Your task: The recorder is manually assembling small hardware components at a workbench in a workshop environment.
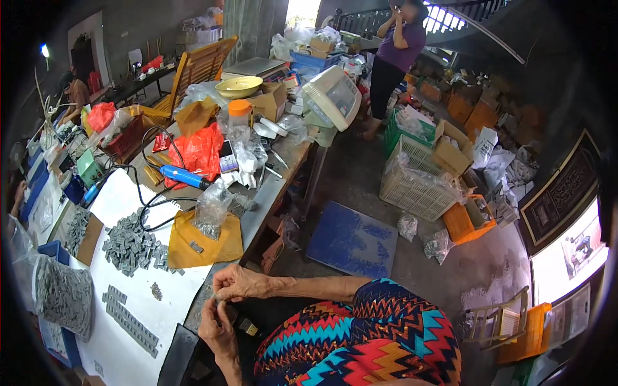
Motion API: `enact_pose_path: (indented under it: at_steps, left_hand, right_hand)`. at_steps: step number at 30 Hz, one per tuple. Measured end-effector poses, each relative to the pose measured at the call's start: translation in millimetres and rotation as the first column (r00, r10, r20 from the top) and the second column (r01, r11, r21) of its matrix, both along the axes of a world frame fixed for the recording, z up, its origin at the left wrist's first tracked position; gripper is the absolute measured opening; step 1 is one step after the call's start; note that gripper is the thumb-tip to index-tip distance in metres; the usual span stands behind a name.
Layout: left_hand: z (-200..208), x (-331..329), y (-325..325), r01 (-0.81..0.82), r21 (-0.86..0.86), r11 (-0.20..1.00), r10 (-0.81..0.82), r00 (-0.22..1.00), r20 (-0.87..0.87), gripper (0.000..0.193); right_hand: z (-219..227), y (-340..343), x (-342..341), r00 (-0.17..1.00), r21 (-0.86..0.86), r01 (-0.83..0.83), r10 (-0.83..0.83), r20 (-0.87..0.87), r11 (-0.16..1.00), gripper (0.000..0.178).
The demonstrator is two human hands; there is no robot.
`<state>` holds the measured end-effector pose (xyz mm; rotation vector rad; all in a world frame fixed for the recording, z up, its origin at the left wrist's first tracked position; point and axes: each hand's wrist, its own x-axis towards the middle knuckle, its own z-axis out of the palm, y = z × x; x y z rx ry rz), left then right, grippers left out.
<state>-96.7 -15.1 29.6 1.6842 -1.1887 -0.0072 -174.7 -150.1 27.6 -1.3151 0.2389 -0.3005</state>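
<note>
My right hand (242, 284) and my left hand (219, 328) are close together by the edge of the work table. Fingers of both hands are closed in a pinch, the fingertips nearly meeting. Whatever they hold is too small or hidden to make out. On the white sheet (138, 309) beside them lies a large heap of small grey metal parts (134, 244). Nearer to me similar parts stand in neat rows (132, 329), with a little pile of tiny pieces (156, 291) next to them. A yellow-brown sheet (222, 241) carries an open clear bag (212, 209) of small metal pieces.
A blue pen-shaped power tool (185, 175) with a black cord lies past the heap. A clear bag full of grey parts (64, 296) rests at the left. Beyond are a weighing scale (331, 96), a blue floor platform (353, 239), crates (418, 183) and a standing person (402, 45).
</note>
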Motion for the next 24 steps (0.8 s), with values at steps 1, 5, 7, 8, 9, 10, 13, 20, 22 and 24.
enact_pose_path:
  at_steps: [1, 5, 7, 8, 9, 10, 13, 20, 22, 24]
  left_hand:
    - [-0.8, 1.3, 0.9, -0.003, -0.03, 1.0, 0.004, 1.0, 0.027, 0.013]
    - [0.5, 3.8, 1.8, -0.007, -0.013, 1.0, 0.008, 1.0, 0.011, 0.013]
    - [4.1, 3.1, 3.1, -0.011, -0.016, 1.0, 0.012, 0.999, 0.04, 0.014]
    - [3.7, 3.6, 3.2, -0.012, -0.015, 1.0, 0.013, 0.999, 0.039, 0.014]
    - [2.4, 4.3, 3.9, -0.012, -0.003, 1.0, 0.013, 1.0, 0.026, 0.014]
    - [1.5, 5.2, 4.9, -0.013, 0.01, 1.0, 0.013, 1.0, 0.014, 0.014]
    - [2.1, 7.3, 6.5, -0.017, 0.025, 1.0, 0.017, 1.0, 0.009, 0.015]
    - [-5.2, 13.7, 10.1, -0.016, 0.024, 1.0, 0.013, 0.995, 0.096, 0.017]
    - [-3.5, 13.9, 11.5, -0.021, 0.064, 0.998, 0.016, 0.997, 0.071, 0.017]
    - [-5.4, 15.3, 12.8, -0.021, 0.131, 0.991, 0.02, 1.0, 0.007, 0.017]
  right_hand:
    - [0.4, 0.6, 1.4, 1.0, 0.007, -0.007, 0.007, -0.013, 1.0, 0.012]
    - [1.2, 1.7, 4.2, 1.0, 0.02, -0.021, 0.021, -0.007, 1.0, 0.013]
    - [0.7, 0.9, 5.4, 0.999, 0.01, -0.031, 0.031, -0.012, 0.999, 0.013]
    - [0.6, 0.5, 6.0, 0.999, 0.0, -0.04, 0.04, -0.017, 0.999, 0.013]
    - [0.3, 0.6, 6.7, 0.999, 0.002, -0.04, 0.04, -0.017, 0.999, 0.013]
    - [0.3, 0.6, 7.4, 0.999, -0.014, -0.039, 0.039, -0.018, 0.999, 0.013]
    - [1.5, 0.1, 8.7, 0.999, -0.037, -0.047, 0.046, -0.026, 0.998, 0.013]
    - [0.0, -1.2, 11.2, 0.997, -0.095, -0.082, 0.08, -0.02, 0.992, 0.011]
    - [-0.7, -2.0, 13.4, 0.996, -0.094, -0.092, 0.089, -0.031, 0.991, 0.01]
    - [-4.8, -4.9, 15.2, 0.991, -0.085, -0.132, 0.129, -0.042, 0.988, 0.011]
